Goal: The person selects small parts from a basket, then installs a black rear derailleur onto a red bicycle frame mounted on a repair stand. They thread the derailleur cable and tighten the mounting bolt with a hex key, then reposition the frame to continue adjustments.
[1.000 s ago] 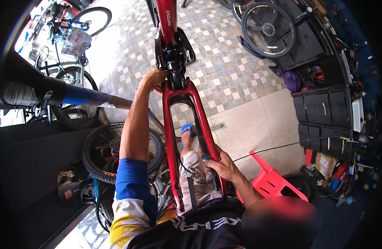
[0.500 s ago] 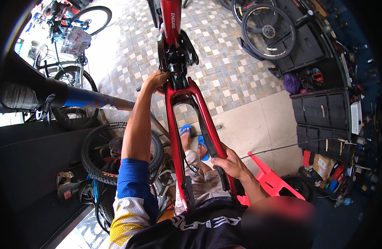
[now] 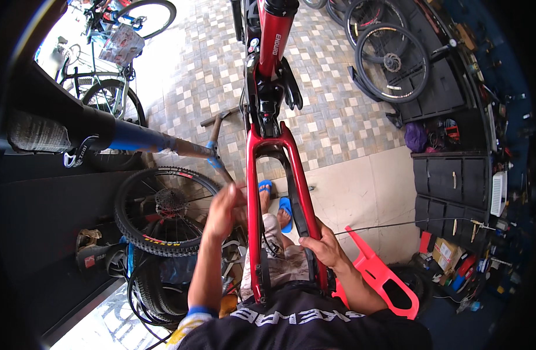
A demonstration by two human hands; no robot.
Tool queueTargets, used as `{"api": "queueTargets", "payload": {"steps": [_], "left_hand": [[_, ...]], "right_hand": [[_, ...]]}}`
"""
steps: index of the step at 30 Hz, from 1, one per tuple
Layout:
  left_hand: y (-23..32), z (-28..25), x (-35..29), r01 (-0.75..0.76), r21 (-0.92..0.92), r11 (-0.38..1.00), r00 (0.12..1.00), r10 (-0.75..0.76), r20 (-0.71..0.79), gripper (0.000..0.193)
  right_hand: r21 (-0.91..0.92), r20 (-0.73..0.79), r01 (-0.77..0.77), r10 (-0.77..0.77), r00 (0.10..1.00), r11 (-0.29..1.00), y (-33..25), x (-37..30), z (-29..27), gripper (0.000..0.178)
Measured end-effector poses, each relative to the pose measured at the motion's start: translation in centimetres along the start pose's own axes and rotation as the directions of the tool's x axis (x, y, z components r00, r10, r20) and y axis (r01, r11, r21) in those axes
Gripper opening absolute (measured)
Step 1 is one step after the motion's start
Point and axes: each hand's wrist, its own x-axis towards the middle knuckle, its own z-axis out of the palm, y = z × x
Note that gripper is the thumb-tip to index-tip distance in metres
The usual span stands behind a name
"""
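A glossy red bicycle frame [image 3: 300, 189] runs from the top of the head view down to my waist, its forked rear end toward me. My right hand [image 3: 325, 248] is wrapped round the right arm of that fork, thumb on top, low down near my body. Beside the left arm of the fork is my left hand [image 3: 224, 213], smeared by motion; whether its fingertips touch the frame is hidden. Black linkage parts [image 3: 270, 105] sit where the fork meets the main tube.
A blue and bare-metal stand [image 3: 145, 140] reaches in from the left. Below it leans a knobby wheel [image 3: 169, 210]. A pink plastic chair [image 3: 378, 280] is close to my right forearm. Wheels [image 3: 392, 62] and dark drawers [image 3: 451, 181] line the right side. Parked bicycles [image 3: 104, 87] stand far left.
My left hand has left the linkage area and come back toward me along the frame's left side. My right hand keeps its grip. The view has shifted, so the frame appears further right.
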Motion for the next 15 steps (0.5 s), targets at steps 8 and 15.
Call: {"api": "queueTargets", "payload": {"steps": [8,15], "left_hand": [[-3.8,6.5,-16.2,0.215,0.090,0.972,0.975,-0.209,-0.079,0.071],[-5.2,5.2,-15.0,0.124,0.303,0.945,0.987,-0.086,-0.136,0.062]], "right_hand": [[0.046,-0.080,0.090,-0.086,0.993,0.995,1.1,-0.2,1.8,0.055],[0.085,-0.069,-0.016,0.022,0.997,0.996,2.0,-0.7,1.4,0.055]]}}
